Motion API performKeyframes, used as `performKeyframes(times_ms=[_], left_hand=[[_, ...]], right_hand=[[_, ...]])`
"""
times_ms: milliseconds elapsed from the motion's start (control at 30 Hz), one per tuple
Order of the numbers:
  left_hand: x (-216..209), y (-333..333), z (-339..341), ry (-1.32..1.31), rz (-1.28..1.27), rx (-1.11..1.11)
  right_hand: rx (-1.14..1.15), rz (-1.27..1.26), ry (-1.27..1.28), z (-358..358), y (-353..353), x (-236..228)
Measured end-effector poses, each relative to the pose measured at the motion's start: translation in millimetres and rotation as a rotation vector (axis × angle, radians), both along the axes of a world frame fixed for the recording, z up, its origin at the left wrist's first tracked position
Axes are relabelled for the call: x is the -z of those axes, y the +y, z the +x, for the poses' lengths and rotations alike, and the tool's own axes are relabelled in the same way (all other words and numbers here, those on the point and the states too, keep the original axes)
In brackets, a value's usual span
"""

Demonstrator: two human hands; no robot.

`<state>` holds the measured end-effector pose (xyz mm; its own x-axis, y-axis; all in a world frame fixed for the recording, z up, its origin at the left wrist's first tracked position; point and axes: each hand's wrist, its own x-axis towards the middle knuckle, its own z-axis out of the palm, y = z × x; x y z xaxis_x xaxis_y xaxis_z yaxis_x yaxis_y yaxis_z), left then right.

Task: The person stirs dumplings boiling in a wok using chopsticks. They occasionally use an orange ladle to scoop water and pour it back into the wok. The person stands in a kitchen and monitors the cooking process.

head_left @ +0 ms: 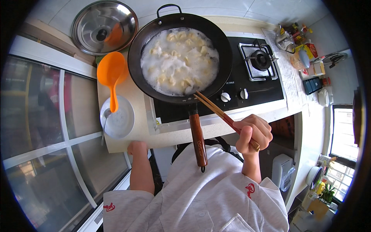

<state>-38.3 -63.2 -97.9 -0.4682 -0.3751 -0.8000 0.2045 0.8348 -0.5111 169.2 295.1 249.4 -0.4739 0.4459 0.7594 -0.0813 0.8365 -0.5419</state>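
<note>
My right hand (pixel 253 133) is closed around a pair of wooden chopsticks (pixel 217 110). Their tips reach the near rim of a large black wok (pixel 225 58), beside the bubbling liquid. Inside, white foamy water (pixel 166 63) surrounds several pale dumplings (pixel 172 80), some partly hidden by foam. The wok's brown wooden handle (pixel 198 141) points toward my body, and neither hand touches it. At the counter's front edge rests my left hand (pixel 137 147), close below a white plate (pixel 123 123). Its fingers are mostly hidden.
An orange ladle (pixel 111 69) and a metal spoon (pixel 103 125) lie by the plate. Behind them leans a steel lid (pixel 104 29). Right of the wok are a second burner (pixel 261 60) and two knobs (pixel 225 97). Bottles (pixel 299 34) crowd the far right counter; a glazed door (pixel 34 112) stands left.
</note>
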Motion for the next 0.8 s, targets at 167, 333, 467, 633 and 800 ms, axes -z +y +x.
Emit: performKeyframes(times_ms=[167,333,467,633,800], left_hand=[[9,-2,-22,-0.559,-0.465,-0.049],[-109,57,4,-0.106,-0.006,0.167],[-90,47,3,-0.077,-0.041,0.178],[-2,-9,4,-0.037,0.044,0.159],[-149,73,12,-0.005,0.08,0.313]], right_hand=[[0.001,0.033,0.037,1,-5,3],[0.021,0.049,-0.024,7,-3,5],[0.027,0.051,0.02,8,-5,6],[0.054,0.059,0.064,10,-6,3],[0.081,0.064,0.009,18,2,8]])
